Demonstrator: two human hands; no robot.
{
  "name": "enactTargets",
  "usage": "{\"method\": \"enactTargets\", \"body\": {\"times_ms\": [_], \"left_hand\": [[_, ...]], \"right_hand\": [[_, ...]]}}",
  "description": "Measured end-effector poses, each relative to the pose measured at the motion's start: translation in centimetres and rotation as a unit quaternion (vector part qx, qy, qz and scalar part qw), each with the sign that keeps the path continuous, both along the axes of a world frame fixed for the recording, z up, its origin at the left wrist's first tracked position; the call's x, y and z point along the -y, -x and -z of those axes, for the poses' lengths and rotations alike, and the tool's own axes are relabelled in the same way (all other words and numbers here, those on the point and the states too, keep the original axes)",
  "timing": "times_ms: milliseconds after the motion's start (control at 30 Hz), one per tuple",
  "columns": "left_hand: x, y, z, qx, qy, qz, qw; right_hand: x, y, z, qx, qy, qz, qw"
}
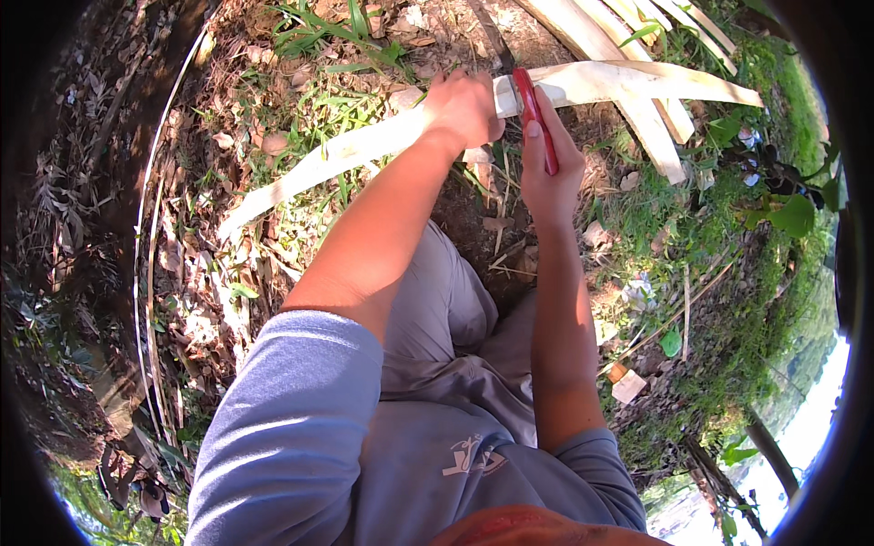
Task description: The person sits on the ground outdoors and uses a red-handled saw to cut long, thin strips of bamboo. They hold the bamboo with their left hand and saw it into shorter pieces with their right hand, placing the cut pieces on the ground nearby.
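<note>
A long, pale strip of split wood or bamboo (355, 150) lies crosswise in front of me, curving in the fisheye view. My left hand (462, 109) is closed around the strip near its middle. Just to the right, my right hand (553, 168) grips a slim red tool (537, 118), thumb along its side. The tool's upper end rests over the strip, close to my left hand; I cannot make out its exact kind or its working edge. Beyond both hands a dark, narrow stick-like piece (492, 35) slants up to the far edge.
Several more pale strips (651, 127) lie fanned out at the far right, partly under the held strip. Dry leaves and grass (346, 109) cover the ground. A small pale block (628, 385) sits right of my right forearm. Long thin canes (146, 209) bend along the left.
</note>
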State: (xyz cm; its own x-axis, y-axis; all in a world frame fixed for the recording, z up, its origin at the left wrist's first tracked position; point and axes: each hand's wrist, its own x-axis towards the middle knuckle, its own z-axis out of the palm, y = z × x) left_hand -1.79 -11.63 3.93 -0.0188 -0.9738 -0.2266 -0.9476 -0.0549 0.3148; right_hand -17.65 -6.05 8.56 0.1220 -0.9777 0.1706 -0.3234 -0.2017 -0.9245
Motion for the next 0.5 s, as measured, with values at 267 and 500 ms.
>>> {"method": "enactTargets", "body": {"times_ms": [267,500], "left_hand": [[0.4,-0.3,-0.7,-0.032,-0.038,0.001,0.999],[0.3,-0.2,0.1,-0.033,-0.018,-0.003,0.999]], "right_hand": [[-18.6,13.3,1.6,-0.145,-0.007,0.029,0.989],[-21.7,14.9,-2.4,-0.163,0.007,0.017,0.986]]}}
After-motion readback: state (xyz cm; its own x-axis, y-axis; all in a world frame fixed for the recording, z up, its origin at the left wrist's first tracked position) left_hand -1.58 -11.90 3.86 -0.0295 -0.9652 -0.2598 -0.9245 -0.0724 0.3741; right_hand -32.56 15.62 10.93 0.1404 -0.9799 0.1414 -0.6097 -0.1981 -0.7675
